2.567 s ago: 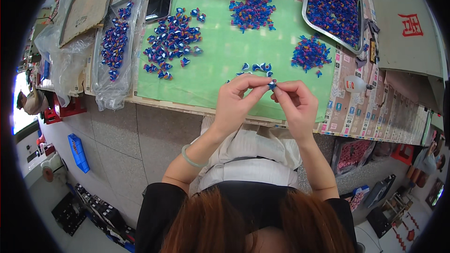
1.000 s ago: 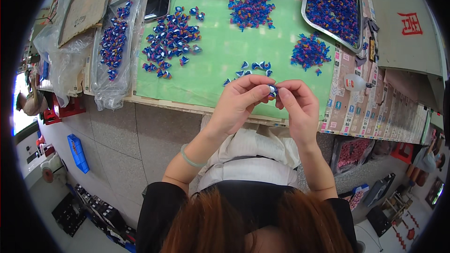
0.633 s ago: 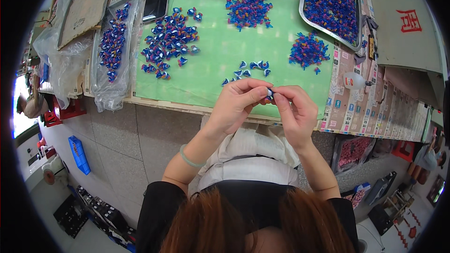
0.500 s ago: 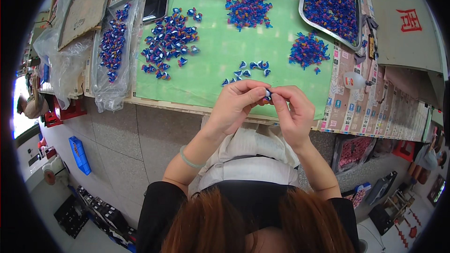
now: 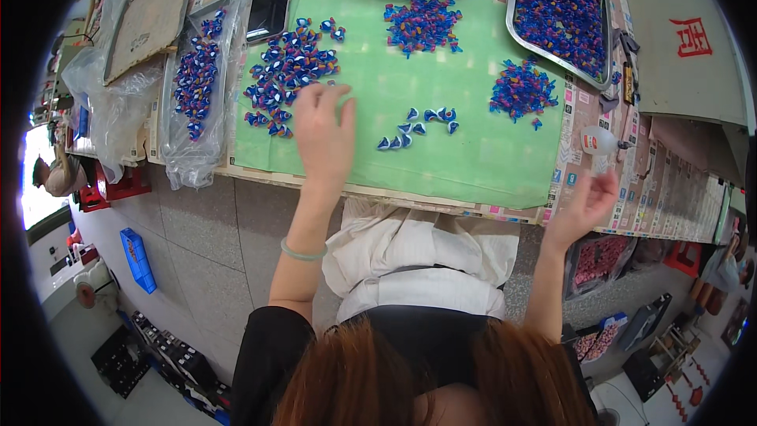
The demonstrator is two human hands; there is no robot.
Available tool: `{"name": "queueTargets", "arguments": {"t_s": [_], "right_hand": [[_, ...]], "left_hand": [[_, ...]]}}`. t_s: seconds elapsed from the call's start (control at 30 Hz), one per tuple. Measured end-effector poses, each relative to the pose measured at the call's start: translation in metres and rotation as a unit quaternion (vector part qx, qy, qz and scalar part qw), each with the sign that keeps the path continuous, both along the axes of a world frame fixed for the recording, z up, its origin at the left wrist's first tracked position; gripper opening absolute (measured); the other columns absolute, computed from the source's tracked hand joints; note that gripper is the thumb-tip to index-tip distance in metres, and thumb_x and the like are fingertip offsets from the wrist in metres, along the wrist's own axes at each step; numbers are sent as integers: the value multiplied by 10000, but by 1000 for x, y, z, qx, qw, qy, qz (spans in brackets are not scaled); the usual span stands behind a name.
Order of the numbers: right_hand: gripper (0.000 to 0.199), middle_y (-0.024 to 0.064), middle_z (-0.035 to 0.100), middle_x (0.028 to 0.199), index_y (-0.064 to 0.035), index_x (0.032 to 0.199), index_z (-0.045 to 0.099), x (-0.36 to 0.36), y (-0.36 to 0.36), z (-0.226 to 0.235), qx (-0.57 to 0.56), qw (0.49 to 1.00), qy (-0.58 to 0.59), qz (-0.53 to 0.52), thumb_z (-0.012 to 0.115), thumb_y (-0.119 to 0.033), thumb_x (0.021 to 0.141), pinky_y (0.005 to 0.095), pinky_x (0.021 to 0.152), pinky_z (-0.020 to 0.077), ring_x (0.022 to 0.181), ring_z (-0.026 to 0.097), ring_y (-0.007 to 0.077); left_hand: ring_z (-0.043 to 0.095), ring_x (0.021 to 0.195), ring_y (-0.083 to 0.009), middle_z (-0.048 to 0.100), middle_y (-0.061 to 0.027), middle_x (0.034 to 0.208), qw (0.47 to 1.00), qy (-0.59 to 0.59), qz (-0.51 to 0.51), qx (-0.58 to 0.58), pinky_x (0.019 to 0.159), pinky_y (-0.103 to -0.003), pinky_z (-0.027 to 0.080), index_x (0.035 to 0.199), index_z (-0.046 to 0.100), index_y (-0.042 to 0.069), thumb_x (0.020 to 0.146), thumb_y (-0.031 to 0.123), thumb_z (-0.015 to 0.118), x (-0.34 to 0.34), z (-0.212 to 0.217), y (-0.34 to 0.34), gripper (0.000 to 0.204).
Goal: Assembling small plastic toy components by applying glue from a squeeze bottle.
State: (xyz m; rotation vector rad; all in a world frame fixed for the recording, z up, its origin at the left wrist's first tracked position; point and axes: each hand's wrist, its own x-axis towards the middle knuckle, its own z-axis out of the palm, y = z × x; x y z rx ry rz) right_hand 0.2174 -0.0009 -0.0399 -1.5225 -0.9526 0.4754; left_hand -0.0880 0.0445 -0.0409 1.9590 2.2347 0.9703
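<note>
My left hand (image 5: 323, 130) reaches over the near right edge of a pile of small blue, white and orange plastic pieces (image 5: 292, 63). Its thumb stands apart from the bent fingers, and nothing shows in its grip. Off to the right, beyond the green sheet (image 5: 465, 166), my right hand (image 5: 582, 209) hovers by the table's front edge, fingers loosely apart and holding nothing visible. Closest to it is a small clear squeeze bottle (image 5: 599, 140) with a dark tip, lying on its side. Several blue-and-white pieces (image 5: 418, 128) lie in a loose group mid-sheet.
Two heaps of blue, purple and orange bits, a far one (image 5: 423, 24) and a right one (image 5: 522, 91), sit on the sheet. A metal tray (image 5: 512, 28) full of such bits stands far right. At left are a phone (image 5: 270, 0) and a plastic-wrapped tray (image 5: 169, 118).
My hands have parted from the small piece they held together. The left has moved left to the pile, the right to the right near the bottle. The piece is no longer between them.
</note>
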Motion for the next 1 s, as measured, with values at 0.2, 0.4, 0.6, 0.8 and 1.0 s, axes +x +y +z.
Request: {"name": "queueTargets", "arguments": {"t_s": [0.2,0.4,0.6,0.8,1.0], "right_hand": [[525,97,351,1134,6,1176,277,41,29,-14,-39,991,-122,-26,580,-36,750,257,809,368,971,414,136],[376,102,464,1054,16,1090,391,60,41,-24,-89,992,62,72,563,-26,758,277,835,370,965,461,174],[281,91,525,942,16,1050,431,20,21,23,32,957,278,75,511,-43,787,281,773,413,884,521,205],[344,104,505,969,16,1052,420,-15,3,45,-85,929,277,230,552,-64,745,324,766,410,898,503,190],[336,56,470,918,0,939,451,-51,3,67,-1,919,279,279,640,-18,661,212,710,372,804,461,107]], "left_hand": [[523,756,-268,539,-112,789,971,-126,-198,-52,674,-348,418,856,568,38,709,45,555,46,0,5,148],[541,710,-238,535,-95,787,955,-127,-205,-171,640,-310,443,847,570,33,713,33,550,46,8,5,135],[535,718,-115,537,-46,844,757,-606,-120,-211,637,-221,436,890,538,-1,770,1,513,39,23,-3,123],[537,789,-110,544,-76,957,405,-872,-140,-238,692,-221,450,1032,487,6,814,47,487,53,29,-19,222],[540,824,-120,548,-79,958,342,-897,-100,-262,729,-226,456,1042,489,7,830,82,473,60,25,-25,226]]}}
